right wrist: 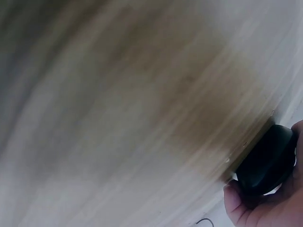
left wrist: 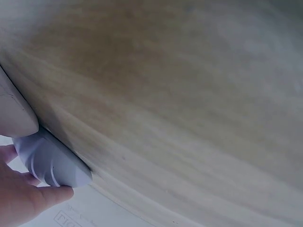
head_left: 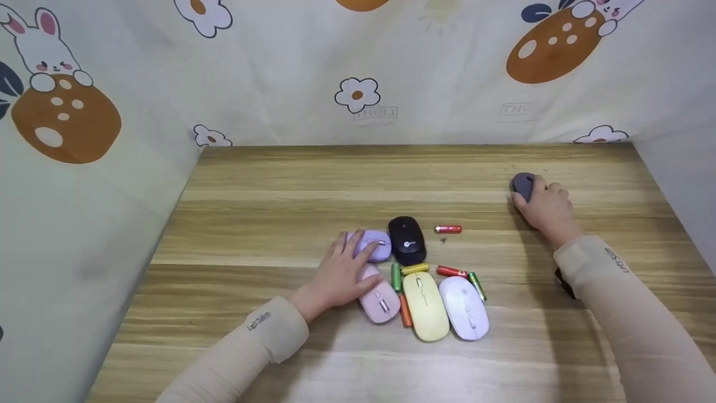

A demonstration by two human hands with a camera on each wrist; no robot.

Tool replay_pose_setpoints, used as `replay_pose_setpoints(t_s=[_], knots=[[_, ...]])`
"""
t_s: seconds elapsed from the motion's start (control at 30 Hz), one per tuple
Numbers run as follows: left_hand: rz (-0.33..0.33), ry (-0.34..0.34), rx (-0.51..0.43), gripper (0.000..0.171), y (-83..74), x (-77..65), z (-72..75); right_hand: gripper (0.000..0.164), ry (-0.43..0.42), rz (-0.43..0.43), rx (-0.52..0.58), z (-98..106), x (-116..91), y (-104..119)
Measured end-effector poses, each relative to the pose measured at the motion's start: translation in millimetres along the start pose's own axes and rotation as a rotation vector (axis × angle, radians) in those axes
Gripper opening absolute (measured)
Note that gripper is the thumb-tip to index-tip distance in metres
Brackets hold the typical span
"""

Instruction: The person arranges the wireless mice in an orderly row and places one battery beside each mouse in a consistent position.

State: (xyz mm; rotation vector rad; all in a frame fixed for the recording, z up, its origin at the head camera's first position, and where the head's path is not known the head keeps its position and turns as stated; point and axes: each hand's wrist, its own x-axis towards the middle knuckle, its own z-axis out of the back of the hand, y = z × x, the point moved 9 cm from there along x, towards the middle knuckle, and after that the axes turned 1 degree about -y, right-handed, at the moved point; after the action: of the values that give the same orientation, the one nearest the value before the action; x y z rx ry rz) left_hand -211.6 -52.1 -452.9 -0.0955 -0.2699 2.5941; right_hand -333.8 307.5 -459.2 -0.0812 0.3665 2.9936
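Note:
My left hand (head_left: 337, 275) rests with spread fingers on a purple computer mouse (head_left: 380, 246), its thumb over a pink mouse (head_left: 376, 302). In the left wrist view the fingers lie along the purple mouse (left wrist: 52, 161), beside the pink one (left wrist: 14, 111). Far to the right, my right hand (head_left: 549, 208) grips a dark grey mouse (head_left: 523, 183) between thumb and fingers. That mouse (right wrist: 267, 161) looks nearly black in the right wrist view, low over or on the table; contact cannot be told.
Near the left hand lie a black mouse (head_left: 407, 240), a yellow mouse (head_left: 426, 308) and a white mouse (head_left: 464, 309). Several batteries sit around them, including a red one (head_left: 448, 229) and a green one (head_left: 477, 286). A patterned curtain (head_left: 302, 73) borders the wooden table (head_left: 268, 196).

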Motion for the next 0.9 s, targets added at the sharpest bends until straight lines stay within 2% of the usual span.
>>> replay_pose_setpoints(t_s=[0.47, 0.7, 0.9], knots=[[0.003, -0.006, -0.001, 0.066, 0.9, -0.5, -0.8, 0.079, -0.016, -0.006, -0.003, -0.9, 0.2, -0.9], [0.005, -0.013, 0.002, 0.065, 1.3, 0.0, -0.7, 0.072, -0.076, 0.015, -0.058, 2.0, -1.6, 2.1], [0.007, -0.005, 0.000, 0.065, 1.5, 0.0, -1.4, 0.076, -0.061, 0.009, -0.050, 0.7, -2.1, 2.2]])
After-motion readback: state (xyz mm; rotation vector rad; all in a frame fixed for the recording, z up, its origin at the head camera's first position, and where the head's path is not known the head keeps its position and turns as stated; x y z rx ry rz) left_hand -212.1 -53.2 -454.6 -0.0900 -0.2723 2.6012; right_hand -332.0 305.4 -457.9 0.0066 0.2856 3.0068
